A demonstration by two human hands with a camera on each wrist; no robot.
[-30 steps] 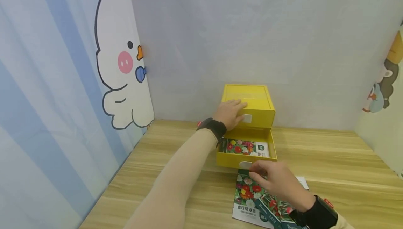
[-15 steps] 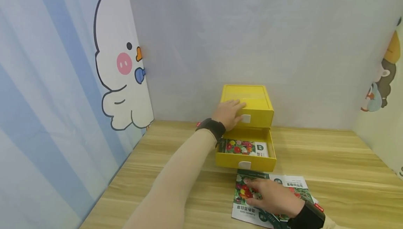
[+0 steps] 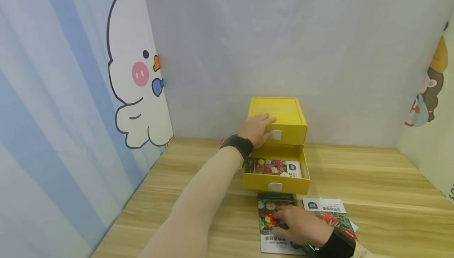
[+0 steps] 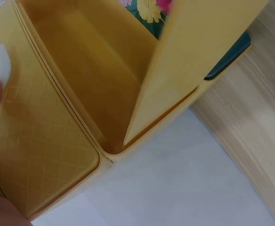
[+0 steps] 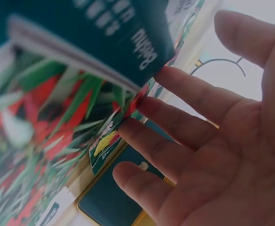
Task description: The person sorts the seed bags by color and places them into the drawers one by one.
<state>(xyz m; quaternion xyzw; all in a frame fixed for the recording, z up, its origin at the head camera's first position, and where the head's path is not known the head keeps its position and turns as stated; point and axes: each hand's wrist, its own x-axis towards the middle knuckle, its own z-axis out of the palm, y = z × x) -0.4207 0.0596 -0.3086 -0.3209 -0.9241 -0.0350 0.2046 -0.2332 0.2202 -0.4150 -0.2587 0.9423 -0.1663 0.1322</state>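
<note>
A: Start at the right hand point(image 3: 303, 225). State of the fingers point(image 5: 177, 121)?

B: Wide. Spread and nearly straight, thumb well apart in the right wrist view; nothing pinched. They rest on a mixed-flower seed packet point(image 3: 267, 222), which lies flat and shows mostly to the left of the fingertips. Pressure: cannot tell

A: Just beside them?

B: To the right of the knuckles, a red-flower packet point(image 3: 330, 212), partly covered by the hand. A black wristband point(image 3: 337, 244) sits behind

A: Left hand point(image 3: 256, 129)?

B: Fingers extended, slightly parted, resting on top of the yellow drawer box point(image 3: 283, 108) near its front left corner. Thumb down the front, at the upper white tab point(image 3: 276, 134); grip not seen

A: Below those fingers?

B: The lower drawer point(image 3: 255, 182), pulled out toward the right hand. Inside, near its front, another flower packet point(image 3: 271, 167), printed face up. The first packet lies just in front of this drawer

A: Farther out?

B: Wooden table point(image 3: 354, 171) around both hands; grey cloth point(image 3: 283, 37) beyond the left fingertips; blue striped curtain point(image 3: 53, 132) well to their left
</note>
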